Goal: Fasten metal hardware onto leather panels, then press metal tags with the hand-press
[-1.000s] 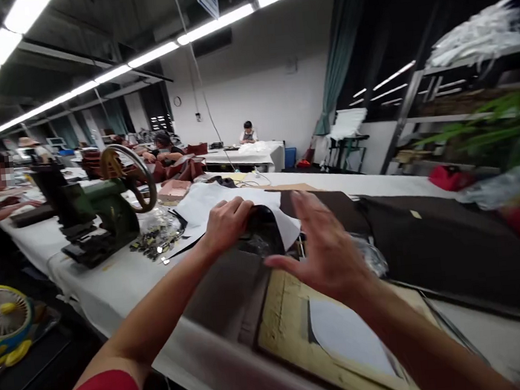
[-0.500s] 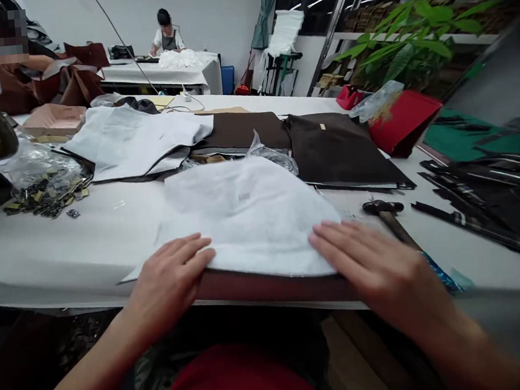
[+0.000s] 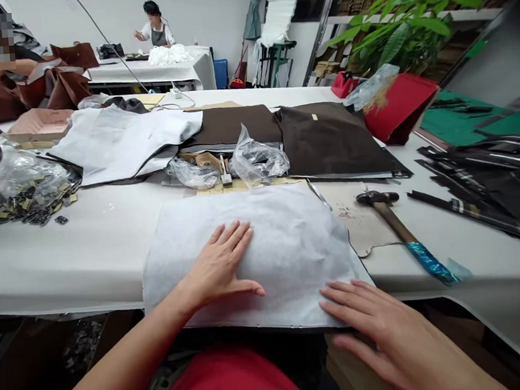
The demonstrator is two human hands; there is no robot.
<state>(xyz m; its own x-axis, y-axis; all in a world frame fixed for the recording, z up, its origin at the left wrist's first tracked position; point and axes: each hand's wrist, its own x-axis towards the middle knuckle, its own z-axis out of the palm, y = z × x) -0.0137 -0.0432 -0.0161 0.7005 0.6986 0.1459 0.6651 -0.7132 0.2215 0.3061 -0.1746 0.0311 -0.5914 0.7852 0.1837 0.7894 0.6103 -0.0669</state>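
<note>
- A thin white nonwoven sheet [image 3: 292,247] is lying flat on the counter [image 3: 66,266], with its near edge running past the counter's front edge. It is looking light, soft and easily creased, so taking hold along two opposite edges would likely suit it best.
- The left hand [image 3: 216,265] is pressing palm-down near the sheet's middle, its fingers spread wide and holding nothing.
- The right hand [image 3: 380,324] is resting open at the sheet's near right corner, touching it without gripping.
- A hammer [image 3: 392,223] with a blue-wrapped handle is lying just beside the sheet on the right.
- A crumpled clear plastic bag [image 3: 256,156] is sitting just beyond the sheet, in front of dark brown leather panels [image 3: 332,140].
- Another clear plastic bag [image 3: 26,179] is holding small dark-and-gold metal fittings, and a few are lying loose beside it.
- A shallow pink cardboard tray [image 3: 39,124] is standing farther back on the left, its contents impossible to make out.
</note>
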